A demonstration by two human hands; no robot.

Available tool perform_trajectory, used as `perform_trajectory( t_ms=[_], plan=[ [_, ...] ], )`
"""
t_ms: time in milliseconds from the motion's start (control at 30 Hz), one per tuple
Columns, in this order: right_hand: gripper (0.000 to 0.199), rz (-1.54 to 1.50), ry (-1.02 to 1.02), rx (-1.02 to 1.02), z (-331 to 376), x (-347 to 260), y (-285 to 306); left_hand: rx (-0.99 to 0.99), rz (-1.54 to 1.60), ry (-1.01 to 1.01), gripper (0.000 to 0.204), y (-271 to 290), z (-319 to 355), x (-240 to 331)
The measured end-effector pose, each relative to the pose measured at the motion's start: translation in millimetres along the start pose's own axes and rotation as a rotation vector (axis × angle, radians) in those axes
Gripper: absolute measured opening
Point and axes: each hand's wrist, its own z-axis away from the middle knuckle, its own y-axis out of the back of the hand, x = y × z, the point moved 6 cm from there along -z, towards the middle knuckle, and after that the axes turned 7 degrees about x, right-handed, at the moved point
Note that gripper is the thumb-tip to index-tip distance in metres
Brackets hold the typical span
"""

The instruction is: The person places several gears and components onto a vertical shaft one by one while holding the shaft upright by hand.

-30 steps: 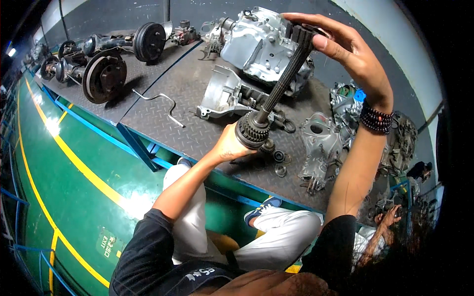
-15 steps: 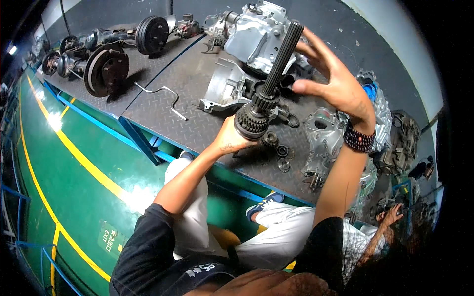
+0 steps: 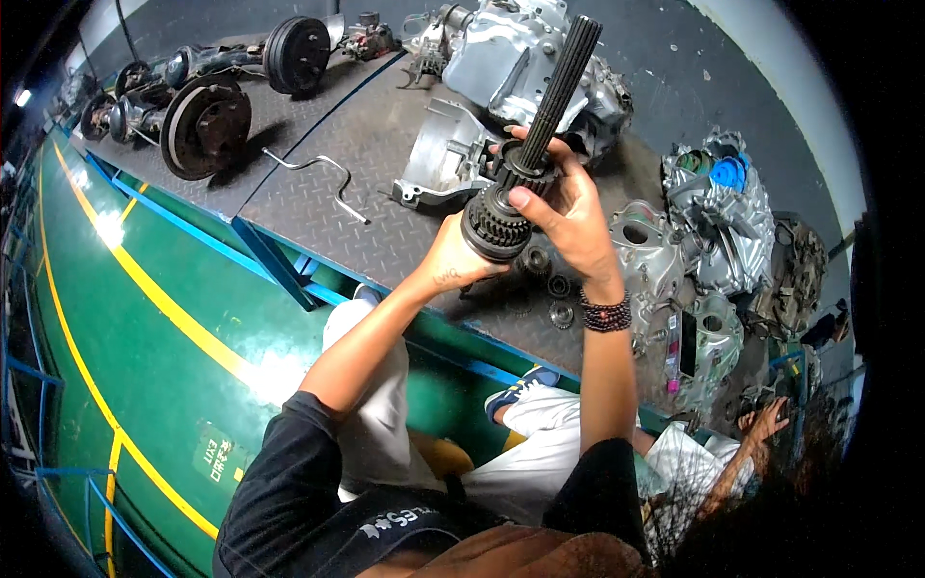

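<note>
A splined gear shaft (image 3: 562,89) stands tilted above the bench, its upper end leaning right and away from me. My left hand (image 3: 451,258) is closed round its lower end, just under a stack of dark toothed gears (image 3: 499,226); the palm and some fingers are hidden behind it. Higher up, my right hand (image 3: 570,207) curls its thumb and fingers about a smaller gear (image 3: 528,170) on the shaft. Behind the shaft lies an open silver bell housing (image 3: 434,154). Loose small gears (image 3: 536,258) and a ring (image 3: 561,316) rest on the bench below my hands.
The steel-plate bench (image 3: 318,207) carries a bent metal rod (image 3: 339,183), axles with a brake disc (image 3: 205,130) at the far left, a large silver gearbox (image 3: 506,67) behind, and more casings (image 3: 723,226) plus a phone (image 3: 687,344) at right. A co-worker's hand (image 3: 766,421) shows at lower right.
My right hand has come down and left from beside the shaft's top and closed about the smaller gear. The left hand keeps its hold, with the shaft shifted slightly.
</note>
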Motion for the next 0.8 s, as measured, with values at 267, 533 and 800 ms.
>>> perform_trajectory(
  t_ms=[267, 533, 800],
  plan=[
    [0.051, 0.068, 0.086, 0.236, 9.0, -0.2, 1.1, -0.055, -0.016, 0.099, 0.063, -18.5, -2.8, -11.6],
    [0.062, 0.163, 0.268, 0.419, 7.5, 20.1, -22.5, 0.024, -0.160, -0.024, 0.052, -27.8, -26.0, -57.2],
    [0.057, 0.140, 0.439, 0.531, -7.5, 35.8, -5.4, 0.084, -0.235, -0.081, 0.041, -15.7, -31.8, -83.1]
  ],
)
